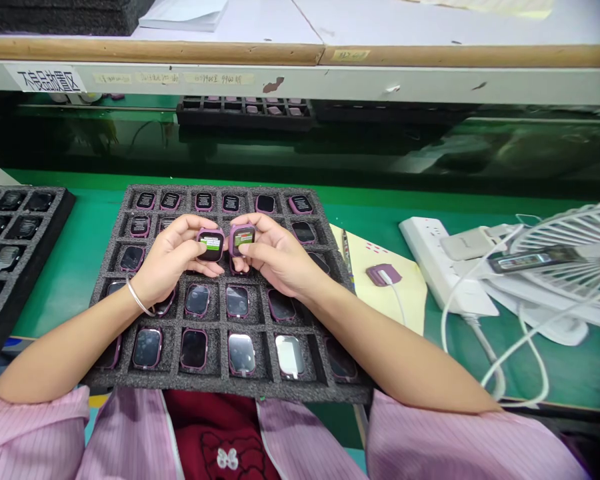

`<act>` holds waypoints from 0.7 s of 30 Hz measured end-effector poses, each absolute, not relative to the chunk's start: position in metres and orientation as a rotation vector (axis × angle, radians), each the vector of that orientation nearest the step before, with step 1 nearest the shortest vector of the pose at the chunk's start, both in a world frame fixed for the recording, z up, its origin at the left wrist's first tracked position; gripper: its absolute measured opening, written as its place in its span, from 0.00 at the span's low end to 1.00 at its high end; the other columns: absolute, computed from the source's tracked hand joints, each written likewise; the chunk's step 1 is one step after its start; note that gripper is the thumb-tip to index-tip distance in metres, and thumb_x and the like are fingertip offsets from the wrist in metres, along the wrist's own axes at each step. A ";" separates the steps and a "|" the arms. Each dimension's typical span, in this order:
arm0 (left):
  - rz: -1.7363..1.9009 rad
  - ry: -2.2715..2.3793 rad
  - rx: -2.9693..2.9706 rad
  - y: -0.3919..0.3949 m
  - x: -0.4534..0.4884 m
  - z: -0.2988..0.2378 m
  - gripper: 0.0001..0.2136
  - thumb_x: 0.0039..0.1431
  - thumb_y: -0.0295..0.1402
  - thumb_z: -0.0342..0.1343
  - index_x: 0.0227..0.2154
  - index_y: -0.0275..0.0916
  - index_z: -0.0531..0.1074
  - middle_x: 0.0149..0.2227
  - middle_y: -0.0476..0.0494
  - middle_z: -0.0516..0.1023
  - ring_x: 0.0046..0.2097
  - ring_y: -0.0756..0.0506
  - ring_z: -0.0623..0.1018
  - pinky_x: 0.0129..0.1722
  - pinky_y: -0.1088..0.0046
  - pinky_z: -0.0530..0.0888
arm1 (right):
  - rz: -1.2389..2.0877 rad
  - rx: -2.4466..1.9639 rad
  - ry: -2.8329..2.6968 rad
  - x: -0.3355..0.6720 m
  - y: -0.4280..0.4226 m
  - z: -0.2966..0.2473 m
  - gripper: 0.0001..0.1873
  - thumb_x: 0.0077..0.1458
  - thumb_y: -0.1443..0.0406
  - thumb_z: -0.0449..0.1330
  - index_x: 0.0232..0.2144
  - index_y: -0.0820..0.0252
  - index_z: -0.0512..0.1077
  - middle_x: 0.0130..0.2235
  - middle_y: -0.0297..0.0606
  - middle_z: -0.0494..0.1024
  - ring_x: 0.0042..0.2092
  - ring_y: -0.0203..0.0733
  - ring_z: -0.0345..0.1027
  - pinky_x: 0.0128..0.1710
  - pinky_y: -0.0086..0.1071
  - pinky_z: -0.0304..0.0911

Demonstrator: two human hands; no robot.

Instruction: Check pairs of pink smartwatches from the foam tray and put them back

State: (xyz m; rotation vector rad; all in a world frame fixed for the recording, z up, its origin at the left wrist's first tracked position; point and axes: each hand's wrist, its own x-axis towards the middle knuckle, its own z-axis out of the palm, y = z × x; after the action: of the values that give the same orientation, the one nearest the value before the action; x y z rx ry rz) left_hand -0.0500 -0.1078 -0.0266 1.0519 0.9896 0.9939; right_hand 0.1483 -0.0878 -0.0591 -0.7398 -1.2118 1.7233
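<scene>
Between thumb and fingers of the left hand [177,255], one purple watch [213,243] was pinched; in the right hand [274,255], a second watch [243,235], likewise purple, was gripped the same way. Both were round-cornered, dark displays lit white and green, red also shown on the second. Displays were faced upward, long axes directed roughly forward, above a black foam tray [205,381].

Left fingers [189,251] and right fingers [261,252] hold lit watches [211,246] above a tray [220,384].
</scene>
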 end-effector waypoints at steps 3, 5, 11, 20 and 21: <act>1.005 0.994 1.048 -0.108 -0.050 -0.027 0.14 0.49 0.30 0.61 0.41 0.38 0.69 0.34 0.51 0.80 0.27 0.45 0.85 0.28 0.70 0.84 | 1.737 -0.726 -1.215 0.149 -0.088 -0.058 0.21 0.49 0.68 0.67 0.46 0.58 0.68 0.33 0.29 0.78 0.27 0.33 0.72 0.27 0.28 0.64; 1.005 0.991 1.046 -0.108 -0.050 -0.026 0.14 0.49 0.30 0.61 0.41 0.37 0.69 0.34 0.51 0.80 0.26 0.45 0.85 0.28 0.70 0.84 | 1.747 -0.717 -1.213 0.149 -0.088 -0.057 0.21 0.49 0.69 0.66 0.46 0.57 0.68 0.33 0.28 0.77 0.27 0.34 0.73 0.27 0.28 0.64; 1.016 0.972 1.055 -0.108 -0.050 -0.027 0.15 0.48 0.29 0.62 0.41 0.37 0.69 0.34 0.51 0.81 0.26 0.46 0.84 0.28 0.71 0.84 | 1.764 -0.715 -1.216 0.148 -0.088 -0.058 0.20 0.52 0.66 0.67 0.46 0.57 0.68 0.33 0.29 0.77 0.27 0.35 0.74 0.27 0.28 0.65; 1.021 0.972 1.055 -0.106 -0.051 -0.028 0.16 0.50 0.29 0.63 0.43 0.37 0.69 0.36 0.50 0.81 0.27 0.46 0.85 0.30 0.72 0.84 | 1.746 -0.722 -1.230 0.148 -0.088 -0.059 0.22 0.52 0.66 0.68 0.49 0.56 0.68 0.33 0.29 0.76 0.29 0.36 0.73 0.28 0.30 0.66; 1.021 0.970 1.051 -0.106 -0.051 -0.028 0.17 0.50 0.29 0.63 0.44 0.37 0.70 0.36 0.50 0.81 0.27 0.46 0.85 0.30 0.71 0.84 | 1.749 -0.724 -1.223 0.148 -0.088 -0.059 0.22 0.52 0.67 0.67 0.49 0.56 0.68 0.33 0.28 0.76 0.29 0.36 0.73 0.28 0.29 0.66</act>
State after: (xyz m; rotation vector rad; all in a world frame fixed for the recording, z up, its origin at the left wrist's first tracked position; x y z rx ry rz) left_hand -0.0511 -0.1064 -0.0277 1.0512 0.9702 1.0211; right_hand 0.1485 -0.0882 -0.0586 -0.7236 -1.2231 1.7493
